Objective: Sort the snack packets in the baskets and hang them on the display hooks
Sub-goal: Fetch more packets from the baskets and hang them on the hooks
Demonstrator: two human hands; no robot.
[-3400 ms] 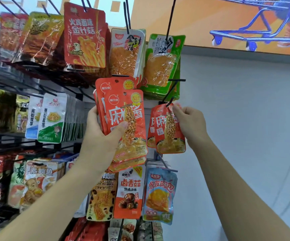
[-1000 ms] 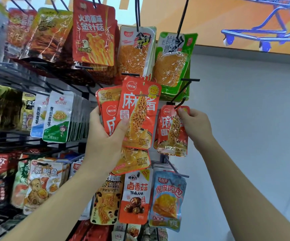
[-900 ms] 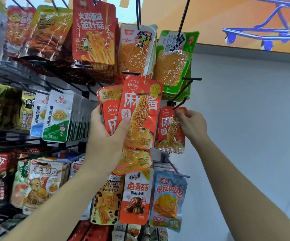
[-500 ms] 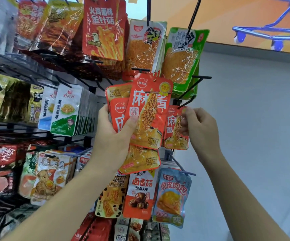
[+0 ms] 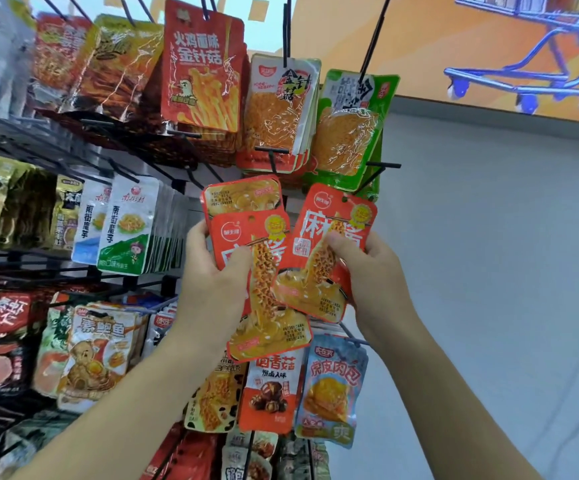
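You are working with both hands full at the black wire rack's (image 5: 177,184) right edge.
Your left hand (image 5: 208,289) is clasping a fanned stack of glossy orange-red foil packets (image 5: 246,233); your right hand (image 5: 374,275) is pinching one matching packet (image 5: 329,216), showing white characters and noodle art, just below a black hook (image 5: 381,165).

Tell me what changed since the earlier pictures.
The right hand let go of the packet it was hanging and moved left to pinch the front orange packet, drawing it off the stack. The left hand still grips that stack; hanging packets unchanged.
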